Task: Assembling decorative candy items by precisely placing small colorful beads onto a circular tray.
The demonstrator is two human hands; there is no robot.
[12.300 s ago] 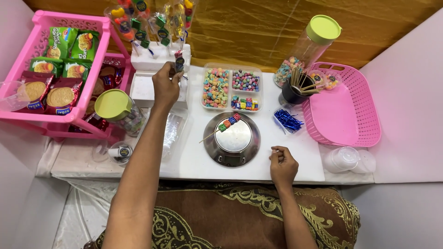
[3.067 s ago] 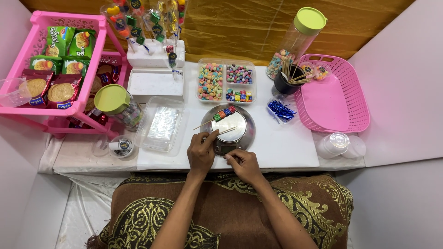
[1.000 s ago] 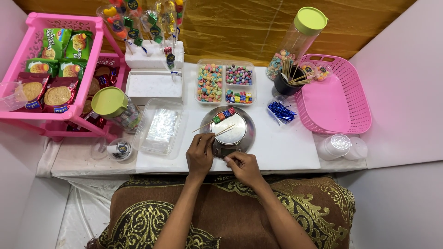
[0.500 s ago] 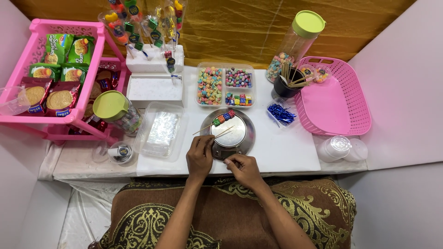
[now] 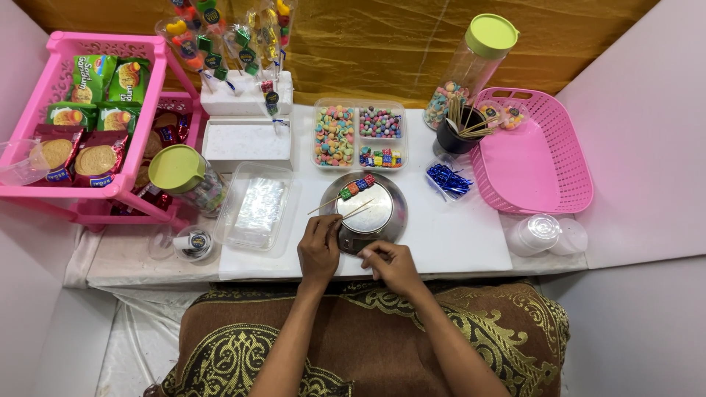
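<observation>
Left hand: we see our left hand (image 5: 318,248) at the near edge of the white worktop (image 5: 456,239), its fingertips pinched on the near end of a bare wooden skewer (image 5: 355,212).
Bare skewer: it slants up and to the right from those fingertips, its far end lying over the pan of the round steel scale (image 5: 365,213).
Right hand: our right hand (image 5: 390,265) sits just beside the left, at the near rim of the scale, thumb and forefinger pressed together; whether anything is between them, we cannot tell.
Loaded skewer: a second skewer with coloured sugar cubes (image 5: 356,185) lies across the far part of the scale pan, its bare end jutting off the left rim.
Sweets tray: beyond the scale, near the far edge of the worktop, we have a clear divided tray (image 5: 359,135) of pastel sweets and small cubes.
Left side: a clear shallow box of plastic sleeves (image 5: 257,205) lies just left of the scale; a lime-lidded jar (image 5: 182,173) lies tilted beside it, and a pink rack of snack packets (image 5: 88,117) stands at the left edge.
Far left corner: white foam blocks (image 5: 246,117) carry wrapped candy sticks standing upright.
Right side: a black cup of skewers (image 5: 456,132), a pile of blue twist ties (image 5: 447,180), a tall lime-lidded jar (image 5: 474,66) and a pink basket (image 5: 533,158) fill the right end.
</observation>
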